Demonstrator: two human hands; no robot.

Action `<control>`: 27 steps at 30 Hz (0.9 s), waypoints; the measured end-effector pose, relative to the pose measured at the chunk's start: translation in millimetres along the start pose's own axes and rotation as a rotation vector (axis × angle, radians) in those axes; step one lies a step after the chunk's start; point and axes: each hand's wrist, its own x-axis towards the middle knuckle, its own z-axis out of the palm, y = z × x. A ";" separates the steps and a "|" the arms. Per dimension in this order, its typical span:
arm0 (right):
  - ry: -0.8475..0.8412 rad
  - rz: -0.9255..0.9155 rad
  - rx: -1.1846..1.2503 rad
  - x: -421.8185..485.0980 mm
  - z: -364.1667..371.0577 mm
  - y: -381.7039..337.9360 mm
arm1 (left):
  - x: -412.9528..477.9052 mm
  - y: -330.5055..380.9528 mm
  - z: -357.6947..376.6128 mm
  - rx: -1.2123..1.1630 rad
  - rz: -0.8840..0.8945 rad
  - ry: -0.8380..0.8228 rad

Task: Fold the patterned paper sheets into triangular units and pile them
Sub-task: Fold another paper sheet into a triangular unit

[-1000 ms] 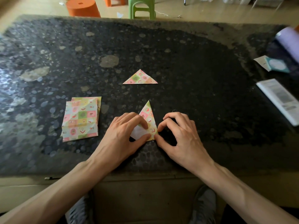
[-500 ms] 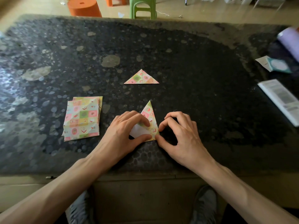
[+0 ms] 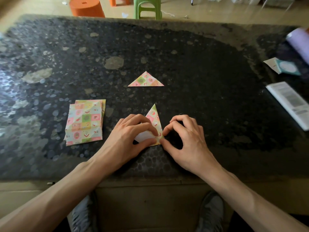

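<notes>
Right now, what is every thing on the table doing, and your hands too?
half-folded paper, partly folded, white side showing.
finished triangle, folded, lying alone.
sheet stack, flat, untouched.
left-hand grip, pinching the half-folded paper.
right-hand grip, pinching its near corner.

dark speckled table (image 3: 200,67) | orange stool (image 3: 87,7) — green stool (image 3: 148,9) beyond far edge | lilac roll (image 3: 299,42), printed leaflet (image 3: 289,102) right

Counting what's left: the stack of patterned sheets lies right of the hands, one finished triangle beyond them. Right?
No: the head view shows the stack of sheets left of the left hand and right hand; the finished triangle lies beyond them.
</notes>
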 end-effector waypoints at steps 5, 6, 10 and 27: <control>-0.013 0.004 0.018 1.6 -2.0 -0.1 | -1.0 -1.3 -0.4 -0.013 0.018 0.004; -0.015 0.001 0.020 1.8 -2.5 0.0 | -1.2 -1.7 -0.7 -0.015 0.021 0.007; -0.089 -0.019 0.038 5.8 -10.1 3.8 | -3.4 -3.2 -2.6 -0.015 0.046 0.008; -0.107 0.016 0.034 7.0 -11.8 1.6 | -0.2 -4.1 -6.1 -0.005 0.060 -0.028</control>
